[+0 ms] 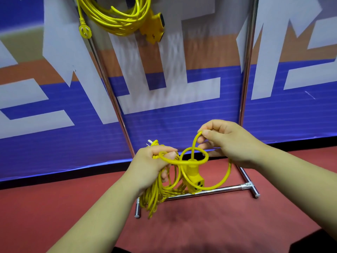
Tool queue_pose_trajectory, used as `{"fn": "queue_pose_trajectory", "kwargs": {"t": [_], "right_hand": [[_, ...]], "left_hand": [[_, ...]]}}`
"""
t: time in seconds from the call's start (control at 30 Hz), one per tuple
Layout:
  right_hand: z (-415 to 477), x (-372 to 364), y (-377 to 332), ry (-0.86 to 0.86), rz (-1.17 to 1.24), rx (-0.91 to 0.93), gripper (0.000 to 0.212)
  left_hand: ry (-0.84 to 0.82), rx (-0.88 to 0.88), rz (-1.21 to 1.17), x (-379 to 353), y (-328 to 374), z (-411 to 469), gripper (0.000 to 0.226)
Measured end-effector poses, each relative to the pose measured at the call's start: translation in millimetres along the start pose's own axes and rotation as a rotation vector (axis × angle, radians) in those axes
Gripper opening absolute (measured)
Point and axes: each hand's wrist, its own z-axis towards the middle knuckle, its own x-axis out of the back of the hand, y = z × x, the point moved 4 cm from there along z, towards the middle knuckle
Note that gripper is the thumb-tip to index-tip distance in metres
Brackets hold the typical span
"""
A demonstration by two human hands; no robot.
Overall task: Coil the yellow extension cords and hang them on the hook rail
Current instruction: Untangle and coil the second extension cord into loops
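My left hand [154, 161] grips a bundle of coiled yellow extension cord [156, 192] that hangs down below it, with the plug [152, 143] sticking up past my fingers. My right hand [228, 141] pinches a loop of the same cord [196, 141] and holds it up; the cord crosses itself in a knot-like loop between my hands. The cord's yellow socket block [194, 178] dangles under that loop. A second coiled yellow cord [116, 17] hangs at the top of the metal rack, its plug [85, 31] and socket block [155, 28] drooping.
The chrome rack has two upright poles [109, 88] [247, 70] and a low crossbar with feet [215, 191] on the red floor [200, 225]. A blue, white and orange banner wall [164, 115] stands right behind it.
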Motion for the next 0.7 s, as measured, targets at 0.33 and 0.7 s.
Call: {"fn": "queue_pose_trajectory", "kwargs": {"t": [0.33, 0.7], "right_hand": [[-4.4, -2.9, -8.7, -0.072, 0.032, 0.059, 0.014], [-4.9, -10.0, -14.0, -0.112, 0.077, 0.094, 0.016]], "left_hand": [[-0.167, -0.100, 0.242, -8.8, -0.9, 8.8, 0.039], [-0.247, -0.154, 0.285, -24.7, 2.9, 9.9, 0.024]]}}
